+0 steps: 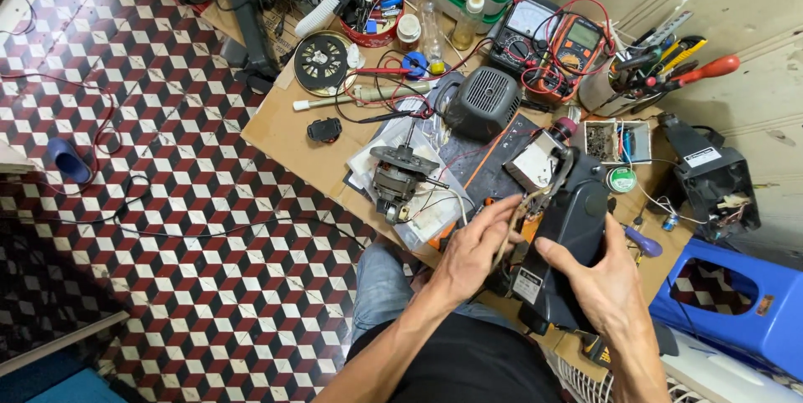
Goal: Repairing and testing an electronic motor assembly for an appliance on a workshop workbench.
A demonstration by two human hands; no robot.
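Near the front edge of the cardboard-covered tabletop [284, 131], the person's left hand [473, 252] was curled loosely around a bundle of thin wires [510, 223], pinching them between thumb and fingers where they ran out of a black appliance housing [573, 244]. Just to the right, the right hand [598, 282] clasped that housing from the outer side, thumb laid across its dark face and fingers wrapped behind, holding it tilted over the lap at the tabletop's near edge.

Toward the left corner of the tabletop lay a small black plug-like part [324, 129], and behind it a round black disc [321, 61]. At the middle stood a bare electric motor [400, 177] on a clear plastic sheet, with a black vented cover [483, 102] behind it. Farther along the back edge sat two multimeters [552, 43] with red leads. At the right corner a cup of screwdrivers and pliers [648, 68] stood near the wall, beside a small parts box [617, 140] and a green solder reel [621, 179]. Beyond the right edge stood a blue plastic stool [744, 302].
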